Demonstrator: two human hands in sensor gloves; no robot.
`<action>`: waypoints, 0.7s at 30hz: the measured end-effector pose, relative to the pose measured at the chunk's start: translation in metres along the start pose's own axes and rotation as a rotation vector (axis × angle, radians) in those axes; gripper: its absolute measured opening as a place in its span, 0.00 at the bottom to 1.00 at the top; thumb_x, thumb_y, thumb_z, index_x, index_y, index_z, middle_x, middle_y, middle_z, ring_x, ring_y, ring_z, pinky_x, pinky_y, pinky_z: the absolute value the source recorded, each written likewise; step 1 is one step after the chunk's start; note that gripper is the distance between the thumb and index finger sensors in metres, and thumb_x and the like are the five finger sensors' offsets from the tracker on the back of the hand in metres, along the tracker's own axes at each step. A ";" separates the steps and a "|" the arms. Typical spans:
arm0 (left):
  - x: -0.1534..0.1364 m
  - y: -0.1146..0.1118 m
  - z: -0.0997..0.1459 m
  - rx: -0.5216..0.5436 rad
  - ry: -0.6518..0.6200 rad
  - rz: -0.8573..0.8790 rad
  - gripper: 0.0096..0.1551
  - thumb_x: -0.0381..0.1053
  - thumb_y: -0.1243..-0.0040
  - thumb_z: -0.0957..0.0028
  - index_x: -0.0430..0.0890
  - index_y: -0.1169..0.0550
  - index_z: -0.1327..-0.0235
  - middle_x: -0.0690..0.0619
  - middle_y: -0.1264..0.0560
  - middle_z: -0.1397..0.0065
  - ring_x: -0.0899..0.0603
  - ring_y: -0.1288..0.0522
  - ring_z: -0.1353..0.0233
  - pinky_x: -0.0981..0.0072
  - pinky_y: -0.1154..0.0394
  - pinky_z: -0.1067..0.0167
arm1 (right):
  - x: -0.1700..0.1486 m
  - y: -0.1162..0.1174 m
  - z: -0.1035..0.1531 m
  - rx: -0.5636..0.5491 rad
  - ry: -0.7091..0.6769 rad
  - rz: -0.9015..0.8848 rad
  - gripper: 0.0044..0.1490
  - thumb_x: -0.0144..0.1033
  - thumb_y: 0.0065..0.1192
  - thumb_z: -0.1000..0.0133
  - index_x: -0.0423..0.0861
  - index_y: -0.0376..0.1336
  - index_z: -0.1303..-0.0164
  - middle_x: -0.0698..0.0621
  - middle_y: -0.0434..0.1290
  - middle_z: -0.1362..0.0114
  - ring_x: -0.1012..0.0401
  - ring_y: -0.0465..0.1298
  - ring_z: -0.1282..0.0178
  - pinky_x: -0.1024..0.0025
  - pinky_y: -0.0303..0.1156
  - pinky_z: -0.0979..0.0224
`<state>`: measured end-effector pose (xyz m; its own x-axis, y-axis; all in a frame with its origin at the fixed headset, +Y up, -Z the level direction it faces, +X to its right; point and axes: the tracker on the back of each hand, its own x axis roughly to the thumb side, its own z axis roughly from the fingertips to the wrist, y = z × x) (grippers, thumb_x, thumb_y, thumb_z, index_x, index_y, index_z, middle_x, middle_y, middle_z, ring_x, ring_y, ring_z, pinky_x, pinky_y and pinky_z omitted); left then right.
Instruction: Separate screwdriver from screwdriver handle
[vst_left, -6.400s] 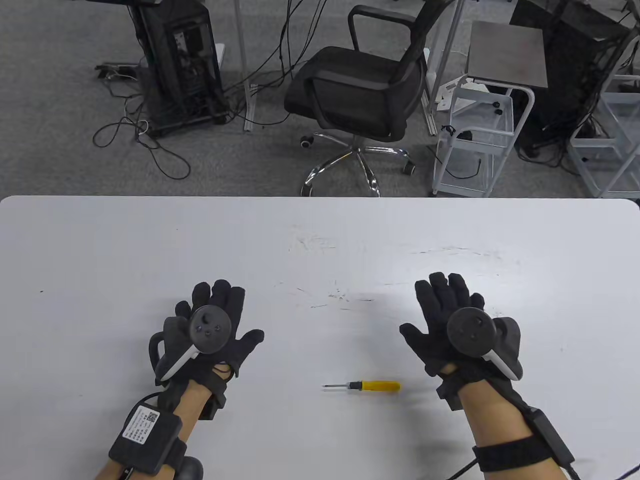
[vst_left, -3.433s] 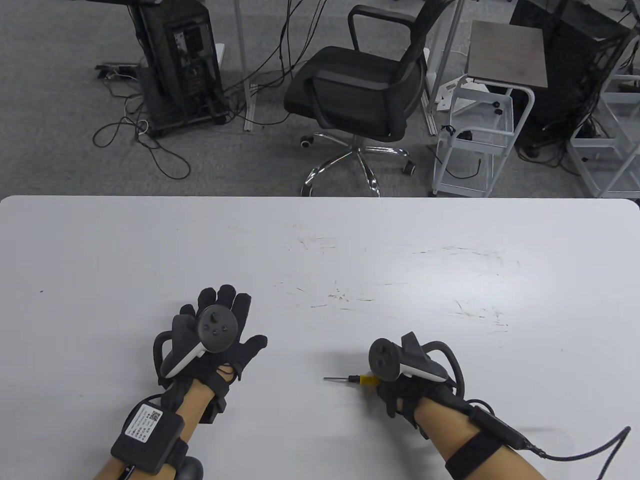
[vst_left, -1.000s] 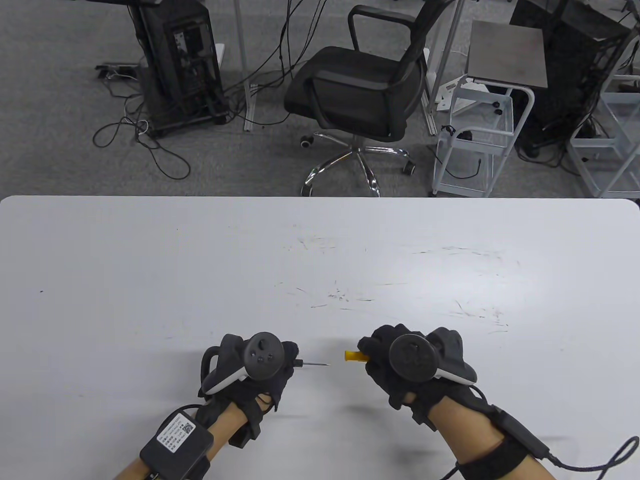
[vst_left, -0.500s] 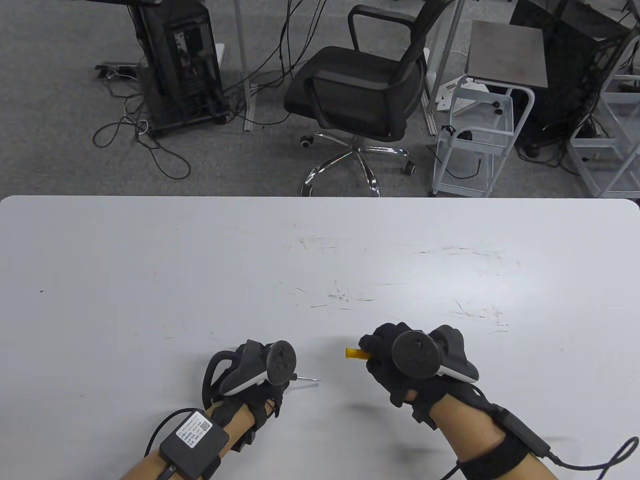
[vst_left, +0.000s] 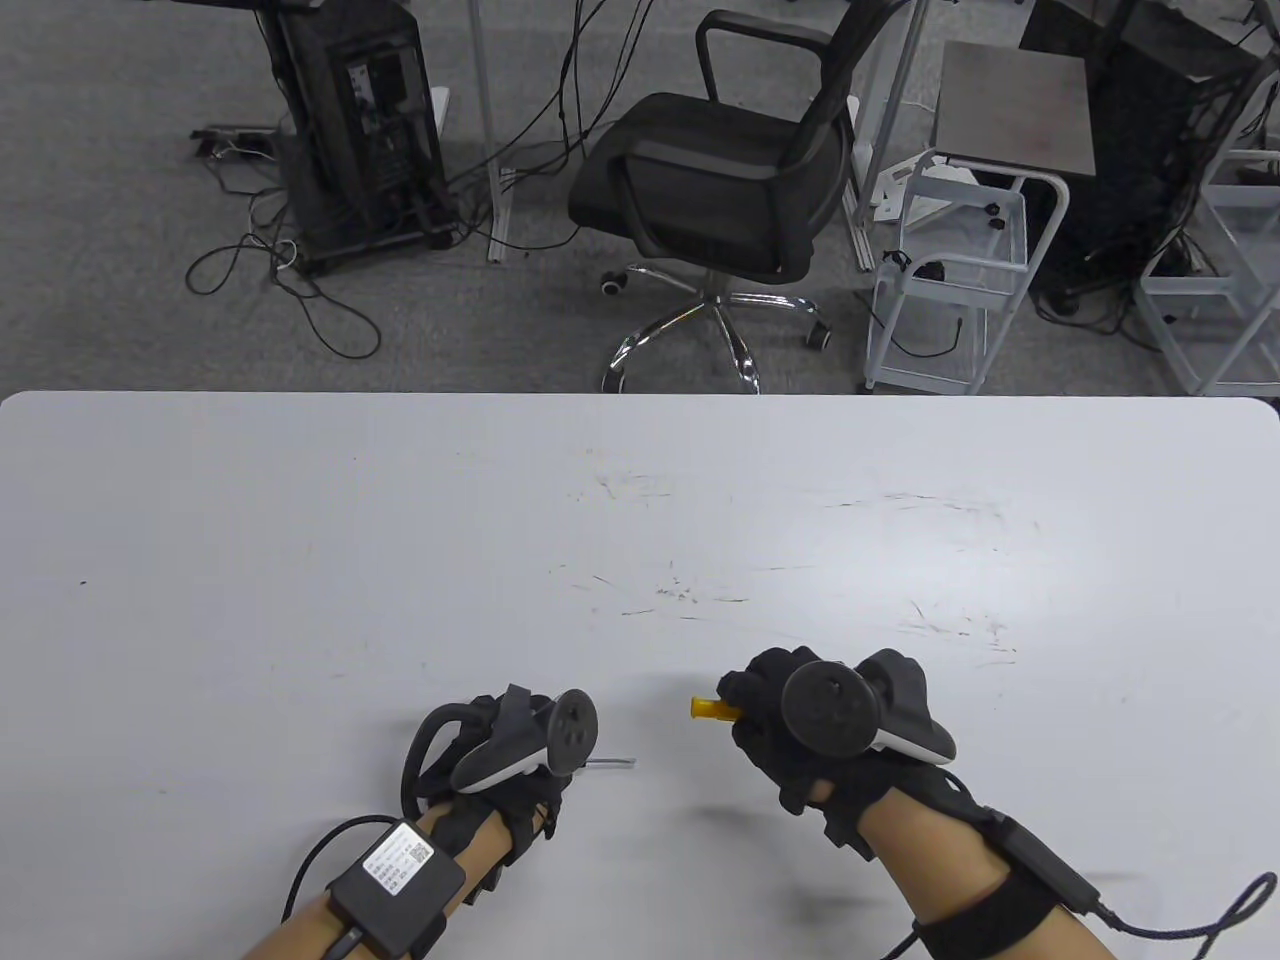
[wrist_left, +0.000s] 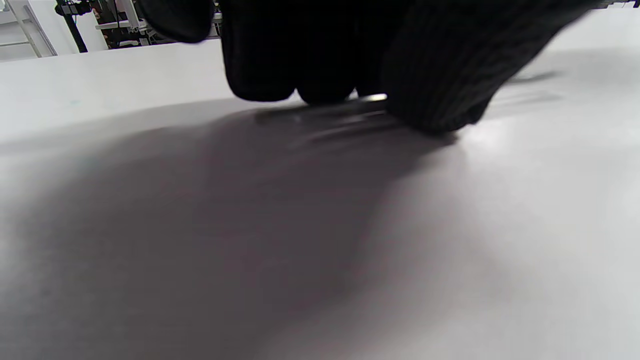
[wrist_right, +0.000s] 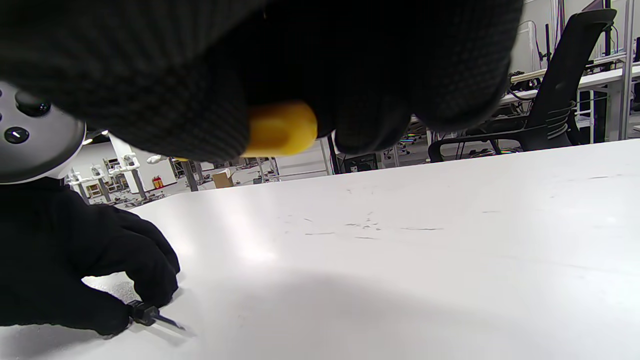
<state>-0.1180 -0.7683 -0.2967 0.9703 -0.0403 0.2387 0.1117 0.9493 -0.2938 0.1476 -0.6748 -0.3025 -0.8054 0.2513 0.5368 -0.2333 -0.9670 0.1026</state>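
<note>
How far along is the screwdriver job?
Done: the shaft is out of the yellow handle, with bare table between them. In hand: the left hand holds the shaft low at the table; the right hand grips the handle. Left: setting both down.

This is an office or lab workroom. A white, scratched surface (vst_left: 400, 500) stands on grey carpet (vst_left: 120, 300). Beyond it sits a black swivel chair (vst_left: 715, 190) on a chrome base, a black computer tower (vst_left: 360, 130) with loose cables (vst_left: 300, 290) trailing over the floor, and white wire carts (vst_left: 950, 280). The right wrist view shows further desks (wrist_right: 595, 80) and racks (wrist_right: 125, 170) in a large open room.
</note>
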 end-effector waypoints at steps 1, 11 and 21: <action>0.000 0.000 0.000 0.001 0.000 -0.001 0.31 0.56 0.29 0.53 0.56 0.25 0.35 0.54 0.32 0.25 0.38 0.29 0.27 0.39 0.39 0.25 | 0.000 0.000 0.000 0.000 -0.001 0.001 0.30 0.44 0.75 0.42 0.45 0.69 0.32 0.48 0.69 0.30 0.44 0.76 0.40 0.48 0.75 0.37; 0.001 0.001 0.001 0.003 0.001 0.000 0.31 0.56 0.29 0.53 0.56 0.25 0.35 0.54 0.32 0.25 0.38 0.29 0.27 0.39 0.39 0.25 | 0.001 0.001 0.000 0.008 0.001 0.004 0.30 0.44 0.75 0.42 0.45 0.69 0.32 0.48 0.69 0.30 0.44 0.76 0.40 0.48 0.75 0.37; -0.017 0.037 0.018 0.071 0.018 0.130 0.40 0.64 0.32 0.54 0.57 0.31 0.28 0.54 0.38 0.19 0.37 0.34 0.22 0.37 0.43 0.23 | 0.000 0.010 -0.003 0.053 0.016 0.008 0.30 0.44 0.75 0.42 0.45 0.68 0.31 0.48 0.69 0.30 0.44 0.76 0.40 0.48 0.74 0.37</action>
<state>-0.1336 -0.7268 -0.2954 0.9793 0.0794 0.1861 -0.0300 0.9665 -0.2547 0.1434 -0.6847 -0.3038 -0.8160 0.2435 0.5242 -0.1977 -0.9698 0.1427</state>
